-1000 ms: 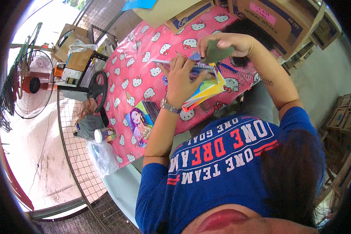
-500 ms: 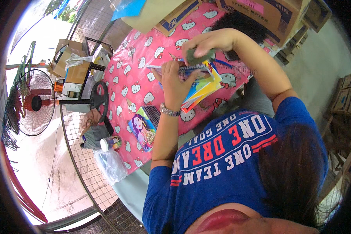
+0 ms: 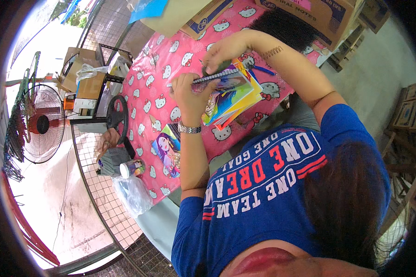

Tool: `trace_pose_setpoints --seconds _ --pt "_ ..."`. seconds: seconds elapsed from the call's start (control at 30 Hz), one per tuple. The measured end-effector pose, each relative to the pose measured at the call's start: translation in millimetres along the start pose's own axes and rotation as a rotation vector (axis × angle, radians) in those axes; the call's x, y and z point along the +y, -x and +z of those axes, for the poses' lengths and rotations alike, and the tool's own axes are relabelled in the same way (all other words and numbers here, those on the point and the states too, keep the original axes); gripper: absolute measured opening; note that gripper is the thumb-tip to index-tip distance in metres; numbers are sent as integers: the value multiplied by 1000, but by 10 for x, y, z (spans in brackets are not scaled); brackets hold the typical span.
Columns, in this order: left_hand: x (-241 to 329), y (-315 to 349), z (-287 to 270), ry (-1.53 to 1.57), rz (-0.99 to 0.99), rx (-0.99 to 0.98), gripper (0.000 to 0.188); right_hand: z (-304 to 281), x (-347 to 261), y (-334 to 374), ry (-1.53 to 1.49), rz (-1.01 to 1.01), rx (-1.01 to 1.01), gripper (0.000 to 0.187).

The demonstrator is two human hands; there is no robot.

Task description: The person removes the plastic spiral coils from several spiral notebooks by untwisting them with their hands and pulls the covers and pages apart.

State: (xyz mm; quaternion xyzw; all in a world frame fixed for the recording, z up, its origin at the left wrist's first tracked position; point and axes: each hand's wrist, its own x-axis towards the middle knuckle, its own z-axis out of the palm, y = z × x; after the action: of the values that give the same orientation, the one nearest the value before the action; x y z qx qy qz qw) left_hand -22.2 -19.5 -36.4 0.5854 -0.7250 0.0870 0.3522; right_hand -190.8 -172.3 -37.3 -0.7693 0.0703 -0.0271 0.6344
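My left hand [image 3: 192, 94] grips the bound edge of several spiral notebooks [image 3: 235, 94], its thumb over the top cover. Their bright covers and pages, in blue, yellow and orange, fan out toward me. In the fingers of my right hand [image 3: 227, 51] is a dark green pad [image 3: 211, 68], mostly hidden, against the row of binding holes and coil [image 3: 224, 75]. Just right of the binding lies a blue pen-like stick [image 3: 264, 70]. Left of my left forearm, another notebook [image 3: 168, 152] with a drawn figure on its cover lies on the pink cartoon-print tablecloth [image 3: 145, 122].
A black bristly pile [image 3: 282, 31] lies behind my right forearm, near cardboard boxes [image 3: 326, 21] at the far edge. A white-lidded jar [image 3: 131, 169] and a plastic bag [image 3: 133, 196] sit at the left edge. Beyond stand a steering-wheel-shaped ring [image 3: 118, 119] and a fan [image 3: 42, 123].
My right hand has moved left along the binding with the green pad. My left hand has shifted slightly left with the notebooks, and more of the top cover shows.
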Motion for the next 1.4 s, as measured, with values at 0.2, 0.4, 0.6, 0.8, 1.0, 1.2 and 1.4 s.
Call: trace_pose_setpoints --seconds 0.2,0.4,0.6,0.8,1.0,1.2,1.4 --pt "-200 19 -53 46 60 20 44 81 -182 -43 -116 -24 -19 44" --pt "-132 2 -73 77 29 10 43 61 -238 -82 -11 -8 6 41" --pt "-159 1 -81 112 30 44 43 63 -102 -134 -473 -201 -63 47" --pt "-198 67 -136 57 -36 30 47 77 -110 -224 -256 -88 20 51" --pt "-391 95 -205 74 -58 -2 40 108 -60 -404 -518 -114 65 42" --pt "-695 238 -146 328 -350 -110 31 86 -108 -561 -275 -59 -44 40" --pt "-624 185 -141 532 -454 -122 25 -23 -139 -550 69 14 -110 48"
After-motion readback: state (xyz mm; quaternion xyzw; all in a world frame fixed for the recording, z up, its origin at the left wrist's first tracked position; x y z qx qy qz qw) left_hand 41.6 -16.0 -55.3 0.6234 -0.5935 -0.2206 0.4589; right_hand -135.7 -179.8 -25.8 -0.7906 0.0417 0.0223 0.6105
